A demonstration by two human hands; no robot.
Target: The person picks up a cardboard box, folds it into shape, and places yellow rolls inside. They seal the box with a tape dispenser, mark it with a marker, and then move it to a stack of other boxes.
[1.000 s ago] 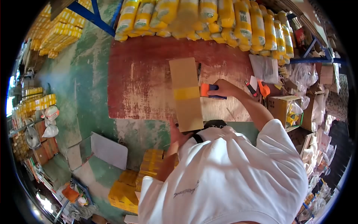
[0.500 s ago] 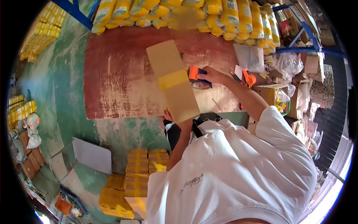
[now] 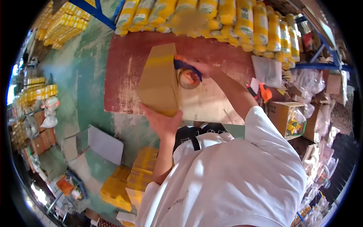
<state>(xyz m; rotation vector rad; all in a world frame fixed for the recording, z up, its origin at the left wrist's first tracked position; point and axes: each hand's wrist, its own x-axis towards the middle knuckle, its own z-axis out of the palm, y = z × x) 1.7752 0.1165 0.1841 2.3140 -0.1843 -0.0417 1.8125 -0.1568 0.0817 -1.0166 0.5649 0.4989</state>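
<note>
A long cardboard box (image 3: 157, 81) is tilted over the red worktable (image 3: 124, 75), with a band of yellow tape (image 3: 160, 60) across its upper part. My left hand (image 3: 162, 120) grips the box's near end, fingers and thumb spread to either side of it. In my right hand (image 3: 204, 69) is a tape dispenser (image 3: 190, 78) with a blue body and an orange part, its roll facing me. The dispenser's front end is against the right side of the box, near the tape band. My fingers partly hide its handle.
Yellow-wrapped packages (image 3: 242, 19) line the table's far edge. To the right lie a clear plastic bag (image 3: 267, 71), an orange tool (image 3: 265, 92) and an open carton (image 3: 281, 117). Taped boxes (image 3: 117, 187) are stacked at lower left, near a grey folding panel (image 3: 106, 145).
The box has turned and lifted at the near end, now showing its right side. The dispenser has tipped and moved along that side. My left hand shows more fully, and the view has shifted.
</note>
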